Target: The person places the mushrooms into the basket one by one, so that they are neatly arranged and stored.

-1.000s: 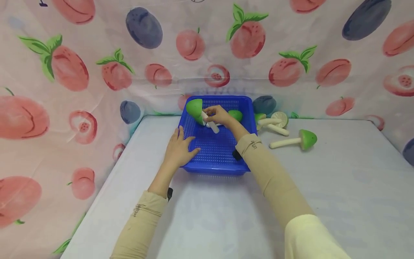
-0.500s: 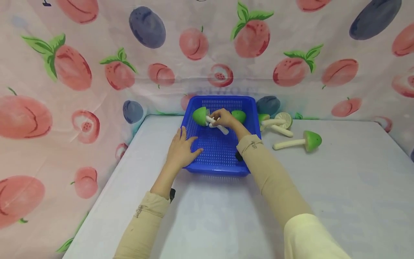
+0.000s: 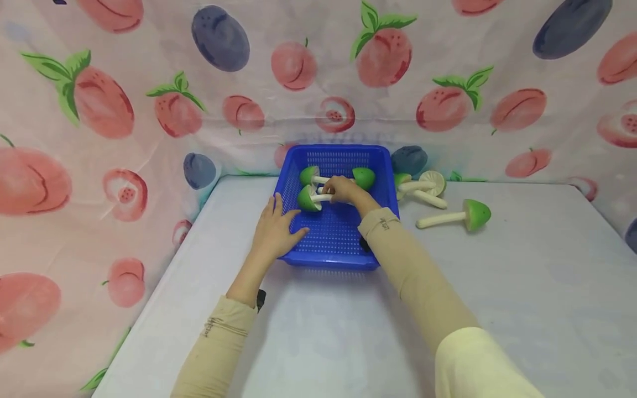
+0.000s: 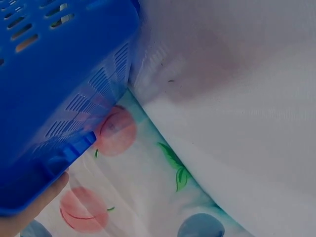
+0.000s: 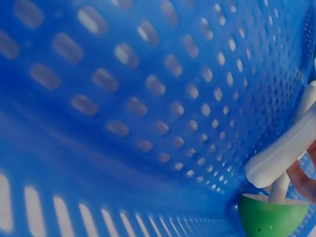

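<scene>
Even, diffuse light fell on the left hand point(image 3: 275, 228) and right hand point(image 3: 344, 189), faint soft shadow lay on the white table point(image 3: 318, 326) below both, the left wrist view looked dim and greyish, the blue basket point(image 5: 74, 143) blurred near the right wrist's lens.

A fruit-print cloth point(image 3: 164, 44) rises around the white table point(image 3: 527, 309) in front of you.
Beyond the table's far edge you face rose-pink fruit on pale fabric, a leaf-topped fruit point(image 3: 385, 57) high above the table's middle and a dark blue oval point(image 3: 573, 29) higher still toward its right. A smaller blue fruit point(image 3: 199, 170) appears just off the table's far left corner; past the left edge, a halved fruit point(image 3: 126, 194) shows its speckled core. In your left wrist view, a teal-tinted strip point(image 4: 137, 106) of the cloth follows the table's edge, near a printed green leaf point(image 4: 170, 157).
</scene>
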A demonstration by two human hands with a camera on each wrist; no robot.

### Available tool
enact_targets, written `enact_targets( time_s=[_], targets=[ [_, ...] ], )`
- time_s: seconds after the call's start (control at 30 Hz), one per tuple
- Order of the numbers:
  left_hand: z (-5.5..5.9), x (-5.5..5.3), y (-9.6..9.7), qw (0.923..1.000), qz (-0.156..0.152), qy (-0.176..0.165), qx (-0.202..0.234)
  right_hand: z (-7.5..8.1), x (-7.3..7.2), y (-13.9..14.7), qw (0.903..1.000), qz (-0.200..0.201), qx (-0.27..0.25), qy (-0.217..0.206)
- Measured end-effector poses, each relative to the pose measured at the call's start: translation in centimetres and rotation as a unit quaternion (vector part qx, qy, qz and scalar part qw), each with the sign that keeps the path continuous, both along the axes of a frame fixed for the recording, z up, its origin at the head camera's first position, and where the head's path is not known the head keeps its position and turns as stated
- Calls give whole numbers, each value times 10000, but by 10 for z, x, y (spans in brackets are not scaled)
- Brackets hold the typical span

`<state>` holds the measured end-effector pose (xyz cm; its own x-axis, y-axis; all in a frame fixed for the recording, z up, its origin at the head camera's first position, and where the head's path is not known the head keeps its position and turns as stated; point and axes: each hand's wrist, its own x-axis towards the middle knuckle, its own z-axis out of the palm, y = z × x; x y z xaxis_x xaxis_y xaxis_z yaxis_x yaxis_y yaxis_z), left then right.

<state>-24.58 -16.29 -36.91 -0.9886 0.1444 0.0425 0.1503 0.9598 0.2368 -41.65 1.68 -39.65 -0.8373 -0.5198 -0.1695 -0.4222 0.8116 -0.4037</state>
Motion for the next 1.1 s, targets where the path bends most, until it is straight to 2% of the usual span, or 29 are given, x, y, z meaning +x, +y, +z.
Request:
enact_targets(
  time_s=[0.03,0.17,0.47,0.7,1.1],
  targets=[
    [0,0,0,10000,-1,-16,0,10,10,-2,9999,-89,54,-126],
    [-1,0,0,10000,-22,-76,37,8,15,-3,9999,-142,77,-19],
    [-1,0,-1,10000,-19,26,31,2,13,-5,9998,-139,-6,122],
    [1,1,0,10000,4,-28,49,3,13,-6,9984,-212,184,490],
    [3,1,-1,9999,30,-85,52,5,11,-7,9986,-129,84,505]
  ],
)
